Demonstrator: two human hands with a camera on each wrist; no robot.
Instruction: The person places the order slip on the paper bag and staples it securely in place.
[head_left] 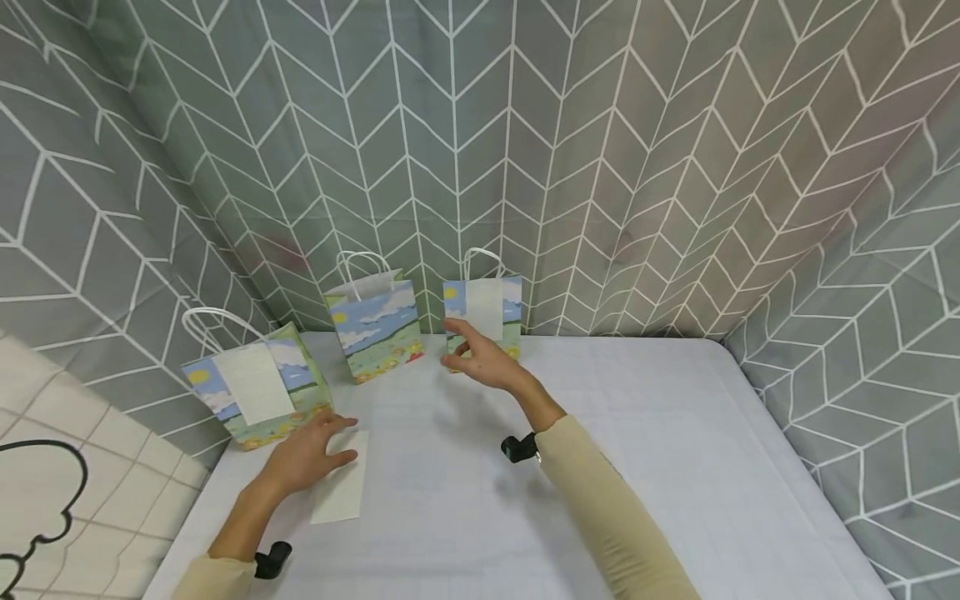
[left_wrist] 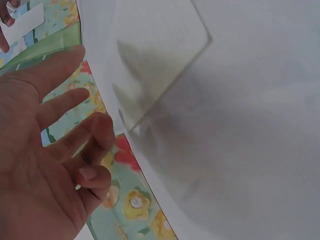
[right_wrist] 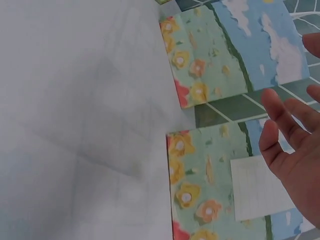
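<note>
My left hand point(head_left: 303, 457) is beside the left paper gift bag point(head_left: 306, 377), thumb and fingers spread over a loose white card point(head_left: 341, 498) on the table. In the left wrist view that card point(left_wrist: 160, 35) lies apart from the fingers, whose shadow falls on it. A white card point(head_left: 255, 385) covers part of the left bag's front. My right hand point(head_left: 486, 362) hovers before the right gift bag point(head_left: 512, 310), its fingers loosely bent with nothing between them. This bag also bears a white card point(head_left: 486, 302). Between them stands a middle gift bag point(head_left: 378, 321), its front without a card.
A white cloth covers the table point(head_left: 637, 467). Grey curtains point(head_left: 570, 167) with white zigzag lines hang right behind the bags and along the sides. White rope handles point(head_left: 217, 312) rise from the bags. At the lower left is a tiled, pale surface point(head_left: 127, 483).
</note>
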